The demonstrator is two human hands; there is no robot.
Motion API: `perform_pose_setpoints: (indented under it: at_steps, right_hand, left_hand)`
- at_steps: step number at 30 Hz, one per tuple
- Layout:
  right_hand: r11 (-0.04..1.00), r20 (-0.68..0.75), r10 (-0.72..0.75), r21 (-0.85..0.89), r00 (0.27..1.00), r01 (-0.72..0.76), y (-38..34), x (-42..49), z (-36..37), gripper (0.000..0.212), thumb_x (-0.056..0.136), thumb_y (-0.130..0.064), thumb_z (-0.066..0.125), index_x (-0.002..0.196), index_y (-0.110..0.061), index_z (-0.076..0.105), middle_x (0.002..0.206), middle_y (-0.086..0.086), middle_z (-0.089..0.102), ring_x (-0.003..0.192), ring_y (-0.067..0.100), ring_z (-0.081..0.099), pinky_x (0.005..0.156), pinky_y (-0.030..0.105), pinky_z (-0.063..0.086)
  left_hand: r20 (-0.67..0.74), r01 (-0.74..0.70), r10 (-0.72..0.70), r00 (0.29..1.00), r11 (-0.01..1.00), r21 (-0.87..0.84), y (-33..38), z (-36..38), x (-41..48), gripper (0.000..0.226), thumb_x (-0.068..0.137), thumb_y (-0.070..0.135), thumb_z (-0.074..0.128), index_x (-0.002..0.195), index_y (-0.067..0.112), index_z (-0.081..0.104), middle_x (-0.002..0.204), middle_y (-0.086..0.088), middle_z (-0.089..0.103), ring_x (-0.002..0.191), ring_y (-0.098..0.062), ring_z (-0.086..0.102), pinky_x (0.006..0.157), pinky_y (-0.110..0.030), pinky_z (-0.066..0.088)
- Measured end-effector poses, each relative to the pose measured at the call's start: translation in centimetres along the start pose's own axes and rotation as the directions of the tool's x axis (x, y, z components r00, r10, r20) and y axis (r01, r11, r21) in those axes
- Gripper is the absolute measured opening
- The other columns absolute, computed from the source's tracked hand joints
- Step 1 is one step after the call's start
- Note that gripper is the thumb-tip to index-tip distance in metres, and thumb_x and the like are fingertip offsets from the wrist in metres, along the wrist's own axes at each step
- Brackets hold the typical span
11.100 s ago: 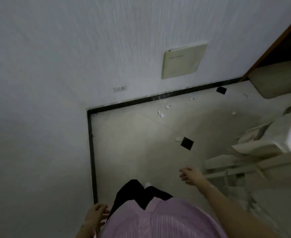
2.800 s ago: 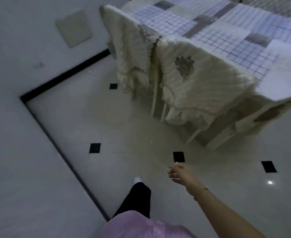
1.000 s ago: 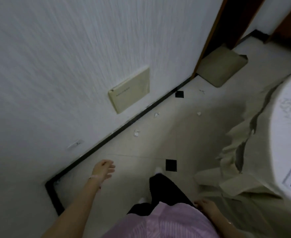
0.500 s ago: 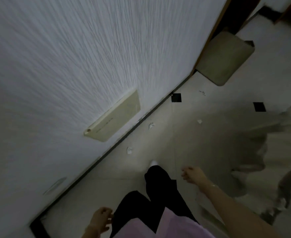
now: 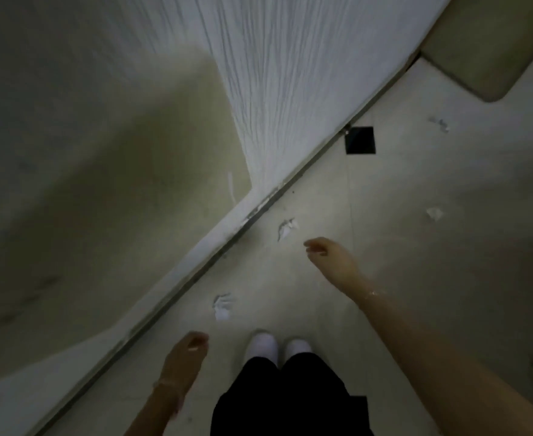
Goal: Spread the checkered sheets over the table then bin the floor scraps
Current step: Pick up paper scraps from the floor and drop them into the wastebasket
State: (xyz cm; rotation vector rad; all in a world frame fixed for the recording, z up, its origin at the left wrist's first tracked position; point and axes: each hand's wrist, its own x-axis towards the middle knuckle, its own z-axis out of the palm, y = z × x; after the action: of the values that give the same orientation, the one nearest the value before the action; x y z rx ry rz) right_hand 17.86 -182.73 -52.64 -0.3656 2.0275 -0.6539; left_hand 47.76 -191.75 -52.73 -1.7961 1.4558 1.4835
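Observation:
Several white paper scraps lie on the pale floor. One crumpled scrap (image 5: 222,306) sits just ahead of my white shoes (image 5: 274,346). A second scrap (image 5: 286,228) lies near the skirting, a third scrap (image 5: 434,213) further right, and a small one (image 5: 439,123) at the far right. My right hand (image 5: 329,258) hovers with fingers apart a short way right of and below the second scrap, holding nothing. My left hand (image 5: 185,357) hangs low by my left leg, fingers loosely curled and empty. The table and checkered sheets are out of view.
A white ribbed wall (image 5: 290,73) runs diagonally with a dark skirting line (image 5: 246,215). A large blurred beige panel (image 5: 101,168) fills the left. A beige mat (image 5: 485,48) lies top right. Black inset tiles (image 5: 360,140) mark the floor.
I have stepped closer to the wall and tipped my view down; the scraps now lie right at my feet. My right hand has reached forward toward the scrap by the skirting.

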Motion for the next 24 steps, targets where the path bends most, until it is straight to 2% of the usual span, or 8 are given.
perform_pose_setpoints:
  at_steps: [4, 6, 8, 10, 12, 15, 18, 24]
  right_hand:
    - [0.986, -0.028, -0.065, -0.154, 0.997, 0.060, 5.3, 10.2, 4.8, 0.043, 0.089, -0.015, 0.059, 0.132, -0.015, 0.054, 0.133, 0.008, 0.056, 0.119, 0.024, 0.054, 0.094, 0.024, 0.040]
    - [0.944, -0.044, -0.167, -0.295, 0.985, 0.147, 7.3, 13.9, 6.5, 0.048, 0.087, -0.015, 0.062, 0.133, -0.015, 0.052, 0.138, 0.010, 0.053, 0.123, 0.028, 0.051, 0.102, 0.028, 0.036]
    - [0.895, -0.026, -0.227, -0.400, 0.973, 0.199, 8.8, 16.8, 7.7, 0.055, 0.085, -0.019, 0.065, 0.138, -0.019, 0.048, 0.145, 0.009, 0.044, 0.129, 0.031, 0.043, 0.108, 0.037, 0.035]
    - [0.853, -0.030, -0.269, -0.472, 0.963, 0.224, 9.8, 19.1, 8.9, 0.060, 0.085, -0.024, 0.064, 0.141, -0.023, 0.043, 0.151, 0.008, 0.036, 0.136, 0.032, 0.033, 0.110, 0.045, 0.035]
    - [0.809, -0.060, -0.314, -0.539, 0.948, 0.234, 10.3, 20.6, 9.8, 0.058, 0.085, -0.025, 0.062, 0.140, -0.026, 0.044, 0.152, 0.005, 0.033, 0.138, 0.030, 0.030, 0.108, 0.045, 0.037]
    - [0.737, -0.127, -0.389, -0.638, 0.913, 0.225, 10.3, 21.9, 10.6, 0.047, 0.086, -0.021, 0.056, 0.132, -0.021, 0.053, 0.143, 0.008, 0.042, 0.129, 0.031, 0.037, 0.096, 0.040, 0.042]
    - [0.752, -0.165, -0.397, -0.622, 0.903, 0.217, 10.1, 22.1, 10.9, 0.029, 0.092, -0.016, 0.050, 0.118, -0.008, 0.062, 0.121, 0.014, 0.054, 0.110, 0.033, 0.048, 0.084, 0.038, 0.046]
    - [0.956, -0.185, -0.145, -0.278, 0.972, 0.090, 9.9, 16.4, 8.2, 0.022, 0.089, -0.017, 0.061, 0.102, -0.004, 0.071, 0.101, 0.016, 0.071, 0.093, 0.029, 0.065, 0.072, 0.025, 0.044]
  left_hand:
    - [-0.003, -0.250, 0.252, 0.968, 0.962, 0.111, -0.1, 3.5, 10.9, 0.027, 0.085, 0.010, 0.063, 0.086, 0.036, 0.069, 0.103, 0.003, 0.070, 0.097, -0.017, 0.063, 0.086, -0.030, 0.049]
    - [0.023, -0.353, 0.359, 0.933, 0.899, 0.259, -1.6, 4.9, 15.3, 0.034, 0.080, 0.011, 0.070, 0.113, 0.020, 0.068, 0.120, -0.002, 0.065, 0.110, -0.019, 0.060, 0.096, -0.030, 0.046]
    - [0.084, -0.403, 0.407, 0.910, 0.814, 0.419, -3.3, 6.0, 18.6, 0.063, 0.076, 0.015, 0.075, 0.134, 0.013, 0.050, 0.139, -0.005, 0.049, 0.124, -0.023, 0.049, 0.106, -0.035, 0.039]
    - [0.072, -0.396, 0.416, 0.907, 0.779, 0.486, -5.0, 6.8, 20.5, 0.072, 0.075, 0.017, 0.076, 0.139, 0.018, 0.044, 0.146, -0.004, 0.038, 0.130, -0.024, 0.042, 0.107, -0.039, 0.038]
    - [-0.040, -0.368, 0.452, 0.891, 0.772, 0.518, -6.5, 7.8, 21.5, 0.061, 0.076, 0.011, 0.074, 0.132, 0.022, 0.052, 0.140, -0.005, 0.040, 0.125, -0.028, 0.043, 0.103, -0.038, 0.041]
    - [-0.185, -0.351, 0.487, 0.853, 0.800, 0.487, -7.3, 8.6, 22.3, 0.033, 0.077, 0.001, 0.071, 0.105, 0.016, 0.068, 0.121, -0.010, 0.050, 0.109, -0.030, 0.050, 0.092, -0.039, 0.047]
    - [-0.199, -0.333, 0.441, 0.875, 0.848, 0.413, -6.8, 8.7, 22.5, 0.012, 0.083, 0.003, 0.067, 0.081, 0.015, 0.066, 0.102, -0.009, 0.054, 0.097, -0.028, 0.055, 0.084, -0.032, 0.045]
    - [-0.206, -0.240, 0.242, 0.948, 0.970, 0.035, -2.3, 6.1, 17.8, 0.009, 0.090, 0.012, 0.059, 0.092, 0.008, 0.067, 0.091, -0.014, 0.065, 0.085, -0.028, 0.060, 0.081, -0.037, 0.047]
